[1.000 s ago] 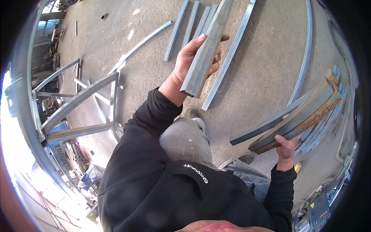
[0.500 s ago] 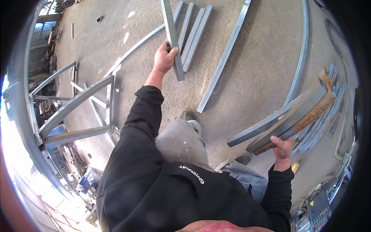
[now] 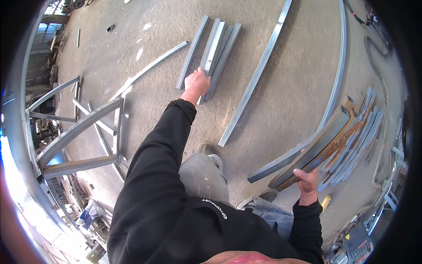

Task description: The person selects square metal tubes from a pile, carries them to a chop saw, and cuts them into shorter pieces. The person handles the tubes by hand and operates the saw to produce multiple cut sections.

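My left hand (image 3: 198, 84) is closed on the near end of a grey square steel tube (image 3: 213, 48). That tube lies low among several short tubes, so I cannot tell whether it rests on the floor or on them. One short tube (image 3: 193, 53) lies apart just left of it. My right hand (image 3: 308, 181) grips the near ends of a dark steel tube (image 3: 314, 143) and a rusty one (image 3: 337, 141) side by side, thumb over the edge; its other fingers are mostly hidden. Beside them on the left is another grey tube (image 3: 272, 167).
A long tube (image 3: 257, 75) lies ahead of my feet, and a long curved tube (image 3: 336, 83) lies farther right. More tubes (image 3: 358, 141) are piled at the right. A welded steel frame (image 3: 79, 127) stands at the left. Cables (image 3: 373, 61) run along the right side.
My left hand has lowered its tube from above the floor down among the short tubes. My right hand keeps its hold, while the whole view has shifted slightly.
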Action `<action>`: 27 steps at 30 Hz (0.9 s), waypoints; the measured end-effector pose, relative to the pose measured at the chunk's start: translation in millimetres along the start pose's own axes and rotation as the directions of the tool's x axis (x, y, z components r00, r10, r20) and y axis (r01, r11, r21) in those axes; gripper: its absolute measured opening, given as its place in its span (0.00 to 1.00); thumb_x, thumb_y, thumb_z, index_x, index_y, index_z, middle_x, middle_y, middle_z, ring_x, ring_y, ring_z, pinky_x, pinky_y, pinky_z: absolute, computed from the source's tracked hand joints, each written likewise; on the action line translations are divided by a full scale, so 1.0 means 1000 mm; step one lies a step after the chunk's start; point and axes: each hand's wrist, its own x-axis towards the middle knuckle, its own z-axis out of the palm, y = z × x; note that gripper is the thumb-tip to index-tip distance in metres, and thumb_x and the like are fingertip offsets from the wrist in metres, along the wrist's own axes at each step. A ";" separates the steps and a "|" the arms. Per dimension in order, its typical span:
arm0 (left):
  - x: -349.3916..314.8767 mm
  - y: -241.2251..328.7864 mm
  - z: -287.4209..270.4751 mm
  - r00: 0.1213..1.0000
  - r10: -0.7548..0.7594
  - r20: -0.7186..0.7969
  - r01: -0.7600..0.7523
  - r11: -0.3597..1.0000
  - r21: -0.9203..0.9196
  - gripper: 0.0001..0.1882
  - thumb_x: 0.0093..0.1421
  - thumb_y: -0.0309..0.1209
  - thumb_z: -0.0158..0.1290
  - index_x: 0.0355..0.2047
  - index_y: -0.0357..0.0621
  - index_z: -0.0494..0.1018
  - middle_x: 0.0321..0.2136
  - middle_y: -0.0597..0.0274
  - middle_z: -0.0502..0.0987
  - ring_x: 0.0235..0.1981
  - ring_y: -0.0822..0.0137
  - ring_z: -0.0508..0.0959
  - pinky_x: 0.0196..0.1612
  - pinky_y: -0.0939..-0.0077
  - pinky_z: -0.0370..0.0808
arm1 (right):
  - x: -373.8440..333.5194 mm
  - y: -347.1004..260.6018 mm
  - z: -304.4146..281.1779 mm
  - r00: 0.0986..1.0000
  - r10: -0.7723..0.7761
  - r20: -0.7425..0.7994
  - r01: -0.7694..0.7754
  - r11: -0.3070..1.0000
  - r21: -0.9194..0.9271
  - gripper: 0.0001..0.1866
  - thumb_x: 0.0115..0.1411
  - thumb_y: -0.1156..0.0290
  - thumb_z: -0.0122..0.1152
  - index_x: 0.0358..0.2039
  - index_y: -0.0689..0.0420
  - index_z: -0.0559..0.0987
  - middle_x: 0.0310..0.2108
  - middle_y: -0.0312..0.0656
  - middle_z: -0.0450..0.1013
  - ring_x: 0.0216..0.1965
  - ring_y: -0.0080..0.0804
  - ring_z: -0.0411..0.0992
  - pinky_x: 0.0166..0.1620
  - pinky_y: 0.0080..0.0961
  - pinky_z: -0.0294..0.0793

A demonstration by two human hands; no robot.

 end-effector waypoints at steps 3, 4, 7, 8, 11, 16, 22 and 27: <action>-0.001 0.004 -0.007 0.955 0.035 -0.295 0.006 0.991 0.137 0.63 0.56 0.65 0.66 0.75 0.33 0.51 0.74 0.30 0.57 0.74 0.37 0.62 0.72 0.41 0.62 | 0.001 0.001 0.003 1.000 0.025 -0.011 -0.025 1.000 -0.004 0.48 0.46 0.72 0.78 0.68 0.62 0.69 0.58 0.48 0.75 0.61 0.41 0.73 0.68 0.38 0.69; 0.002 0.005 -0.011 0.978 -0.036 -0.205 0.060 0.992 0.114 0.69 0.52 0.68 0.68 0.77 0.35 0.45 0.76 0.31 0.50 0.76 0.36 0.55 0.74 0.39 0.57 | 0.001 0.002 0.004 1.000 0.017 -0.006 -0.017 1.000 -0.003 0.47 0.46 0.72 0.78 0.68 0.62 0.69 0.58 0.48 0.76 0.60 0.42 0.74 0.68 0.37 0.69; 0.011 0.005 -0.022 0.974 -0.216 0.071 0.213 0.976 0.036 0.87 0.41 0.73 0.72 0.81 0.43 0.27 0.79 0.29 0.35 0.80 0.29 0.40 0.78 0.33 0.46 | 0.001 0.007 0.006 0.999 0.039 -0.022 -0.039 0.998 0.039 0.46 0.46 0.73 0.78 0.67 0.62 0.69 0.57 0.49 0.76 0.60 0.42 0.74 0.67 0.38 0.70; 0.013 0.008 -0.023 0.973 -0.215 0.078 0.212 0.976 0.054 0.86 0.41 0.73 0.72 0.81 0.45 0.27 0.79 0.28 0.35 0.79 0.27 0.41 0.77 0.33 0.47 | 0.001 0.008 0.006 0.998 0.057 -0.039 -0.056 0.998 0.035 0.46 0.46 0.73 0.78 0.67 0.62 0.69 0.57 0.48 0.76 0.60 0.42 0.74 0.67 0.38 0.70; 0.013 0.013 -0.023 0.969 -0.226 0.104 0.219 0.973 0.077 0.85 0.41 0.69 0.75 0.81 0.49 0.27 0.78 0.24 0.37 0.78 0.23 0.44 0.76 0.32 0.51 | 0.001 0.011 0.009 0.995 0.081 -0.055 -0.079 0.996 0.049 0.46 0.45 0.73 0.78 0.67 0.62 0.69 0.57 0.48 0.76 0.59 0.42 0.74 0.67 0.39 0.70; 0.019 0.023 -0.021 0.972 -0.230 0.051 0.223 0.968 0.112 0.83 0.42 0.63 0.77 0.82 0.48 0.31 0.74 0.29 0.51 0.74 0.31 0.58 0.72 0.39 0.60 | 0.004 0.012 0.012 0.996 0.077 -0.039 -0.075 0.996 0.048 0.47 0.45 0.73 0.78 0.68 0.61 0.69 0.57 0.45 0.76 0.59 0.41 0.74 0.67 0.38 0.70; 0.017 0.020 -0.009 0.970 -0.242 -0.017 0.242 0.970 0.030 0.80 0.43 0.55 0.79 0.82 0.49 0.34 0.69 0.35 0.60 0.69 0.37 0.67 0.70 0.43 0.66 | 0.002 0.010 0.011 0.995 0.096 -0.034 -0.095 0.995 0.043 0.47 0.44 0.72 0.79 0.67 0.61 0.70 0.57 0.43 0.75 0.59 0.40 0.74 0.66 0.38 0.70; 0.015 0.015 -0.010 0.973 -0.230 -0.018 0.230 0.973 -0.033 0.77 0.44 0.51 0.77 0.81 0.47 0.35 0.68 0.32 0.64 0.66 0.37 0.72 0.66 0.47 0.72 | -0.003 0.015 0.005 0.996 0.064 -0.061 -0.062 0.998 0.034 0.47 0.44 0.74 0.79 0.67 0.61 0.70 0.57 0.43 0.75 0.60 0.40 0.74 0.67 0.38 0.70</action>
